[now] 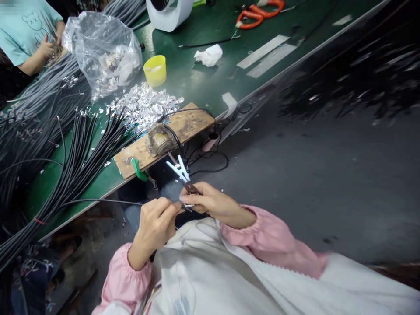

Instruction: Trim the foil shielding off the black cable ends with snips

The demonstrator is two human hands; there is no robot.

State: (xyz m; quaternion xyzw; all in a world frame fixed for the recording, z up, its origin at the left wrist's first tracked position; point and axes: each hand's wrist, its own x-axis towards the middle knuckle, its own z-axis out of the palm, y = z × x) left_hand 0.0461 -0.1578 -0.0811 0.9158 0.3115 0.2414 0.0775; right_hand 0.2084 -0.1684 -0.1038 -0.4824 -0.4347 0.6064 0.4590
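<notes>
Black cable (pixel 108 201) pinched in left hand (pixel 155 223); right hand (pixel 210 202) grip closed around soldering iron (pixel 183 177); no legible writing.

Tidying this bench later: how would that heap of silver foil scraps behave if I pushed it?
The foil scraps look thin and crinkled, so probably very light and apt to scatter rather than slide together. Stray bits already lie among the black cables, suggesting they snag easily.

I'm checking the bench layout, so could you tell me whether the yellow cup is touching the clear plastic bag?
Apart. The head view shows a strip of green table between the yellow cup and the clear plastic bag.
</notes>
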